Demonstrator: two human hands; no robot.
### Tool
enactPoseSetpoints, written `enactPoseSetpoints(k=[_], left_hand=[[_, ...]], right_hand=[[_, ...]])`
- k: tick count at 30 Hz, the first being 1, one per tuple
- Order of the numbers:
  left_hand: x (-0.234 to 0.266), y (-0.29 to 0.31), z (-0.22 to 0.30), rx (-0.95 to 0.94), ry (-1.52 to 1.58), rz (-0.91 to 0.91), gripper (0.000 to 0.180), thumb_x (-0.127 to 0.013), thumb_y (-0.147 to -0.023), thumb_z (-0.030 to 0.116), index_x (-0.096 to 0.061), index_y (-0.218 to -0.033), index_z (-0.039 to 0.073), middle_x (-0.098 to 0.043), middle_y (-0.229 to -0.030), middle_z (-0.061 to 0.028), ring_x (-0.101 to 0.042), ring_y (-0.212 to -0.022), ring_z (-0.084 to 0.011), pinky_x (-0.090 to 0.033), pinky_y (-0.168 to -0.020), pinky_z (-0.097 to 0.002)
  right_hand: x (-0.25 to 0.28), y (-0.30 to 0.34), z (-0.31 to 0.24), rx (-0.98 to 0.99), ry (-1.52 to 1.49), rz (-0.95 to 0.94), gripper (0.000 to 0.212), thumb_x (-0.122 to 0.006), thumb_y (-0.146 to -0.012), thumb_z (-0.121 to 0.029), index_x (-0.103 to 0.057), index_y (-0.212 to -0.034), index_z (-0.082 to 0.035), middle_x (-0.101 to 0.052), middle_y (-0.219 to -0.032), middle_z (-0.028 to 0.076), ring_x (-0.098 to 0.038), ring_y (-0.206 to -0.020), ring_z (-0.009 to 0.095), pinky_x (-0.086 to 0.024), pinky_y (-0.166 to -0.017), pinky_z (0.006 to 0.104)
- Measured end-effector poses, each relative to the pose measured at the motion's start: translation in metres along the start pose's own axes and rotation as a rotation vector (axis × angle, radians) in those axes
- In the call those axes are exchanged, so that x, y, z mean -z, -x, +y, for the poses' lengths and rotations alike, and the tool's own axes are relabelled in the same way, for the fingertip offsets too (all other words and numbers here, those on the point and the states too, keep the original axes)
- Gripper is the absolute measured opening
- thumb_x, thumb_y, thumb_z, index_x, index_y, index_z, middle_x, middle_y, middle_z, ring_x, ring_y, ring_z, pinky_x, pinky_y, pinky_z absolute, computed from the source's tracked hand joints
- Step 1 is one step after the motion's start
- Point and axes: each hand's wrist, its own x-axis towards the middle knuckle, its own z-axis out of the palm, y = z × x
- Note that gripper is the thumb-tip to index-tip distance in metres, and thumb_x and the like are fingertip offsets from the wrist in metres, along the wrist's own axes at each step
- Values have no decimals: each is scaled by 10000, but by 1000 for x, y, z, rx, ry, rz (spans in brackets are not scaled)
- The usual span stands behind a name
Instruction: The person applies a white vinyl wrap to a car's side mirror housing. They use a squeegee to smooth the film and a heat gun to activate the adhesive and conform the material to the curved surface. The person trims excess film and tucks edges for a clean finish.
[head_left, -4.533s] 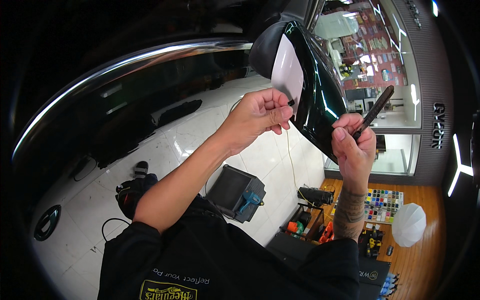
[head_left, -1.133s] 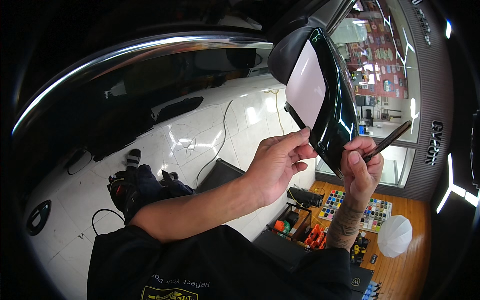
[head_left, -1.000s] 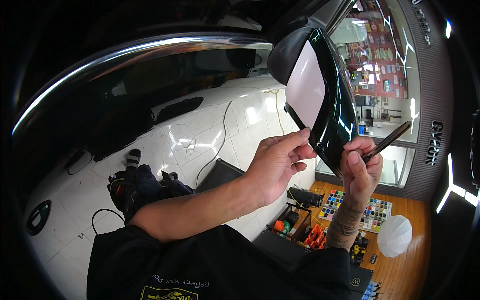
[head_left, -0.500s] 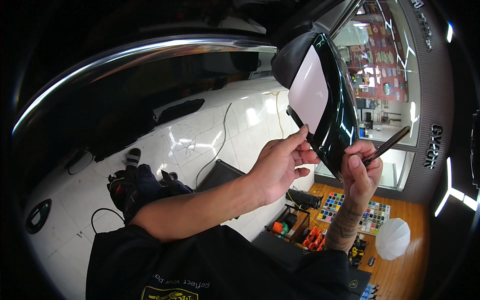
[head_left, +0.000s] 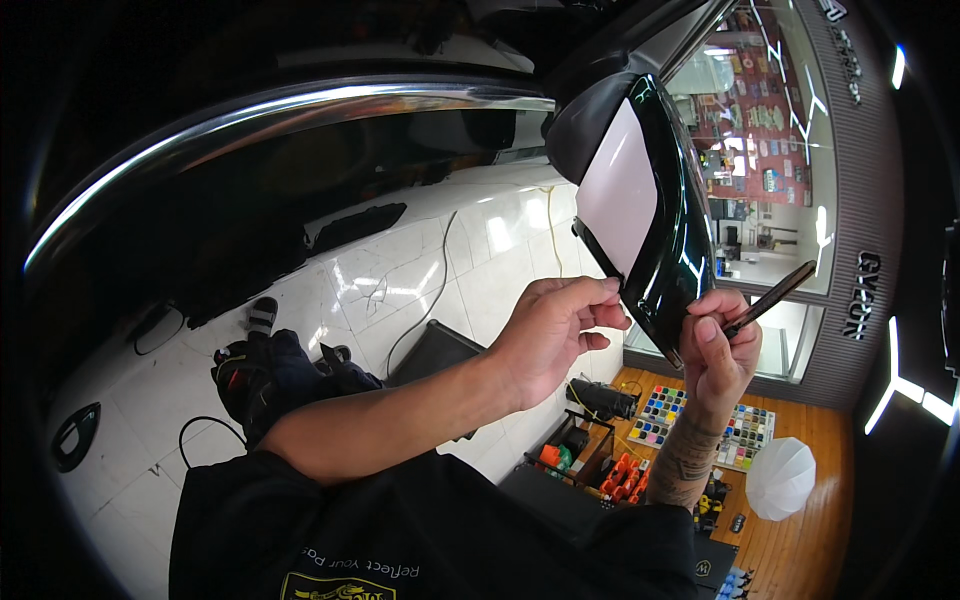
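Note:
In front of me a car's side mirror juts out, its housing glossy black and its glass pale pink-white. My left hand is at the lower corner of the glass, thumb and forefinger pinched at the black rim; what lies between them is too small to make out. The other fingers are curled loosely. My right hand is closed around a slim dark pen-shaped tool, which points up and to the right. Its fingertips are at the housing's lower outer end.
A black car door with a chrome trim strip fills the left. Cables cross the white tiled floor. Below right are a tool cart, colour sample boards and a white umbrella-like lamp shade. A shop window stands behind the mirror.
My left thumb has slid slightly down off the glass corner toward the rim's edge. The right hand keeps the tool almost in place; the view has shifted a little.

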Motion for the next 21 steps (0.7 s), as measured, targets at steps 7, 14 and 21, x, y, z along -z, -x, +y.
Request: enactPoseSetpoints(k=[7, 14, 21], left_hand=[[4, 3, 2, -234, -340, -32, 167, -559, -929, 186, -638, -851, 62, -613, -754, -17, -606, -803, -160, -418, -758, -300], [4, 25, 26, -753, -1152, -190, 231, -431, -943, 96, -589, -850, -43, -600, -750, -97, -607, -722, -170, -464, -692, -295], [-8, 40, 45, -961, -1520, -269, 107, -473, -842, 7, -577, -818, -3, -565, -720, -106, -536, -757, -273, -406, -699, -379]], right_hand=[[1, 1, 1, -5, -16, 3, 174, -608, -877, -65, -566, -972, 74, -438, -593, -55, -318, -465, 3, -199, -420, 185], [-17, 6, -15, -51, 319, 106, 99, -634, -868, -45, -642, -924, 36, -510, -621, -51, -387, -502, 4, -264, -466, 183], [-45, 5, -33, -140, 480, -91, 84, -685, -813, -19, -643, -882, 6, -448, -507, -54, -349, -464, -8, -261, -440, 183]])
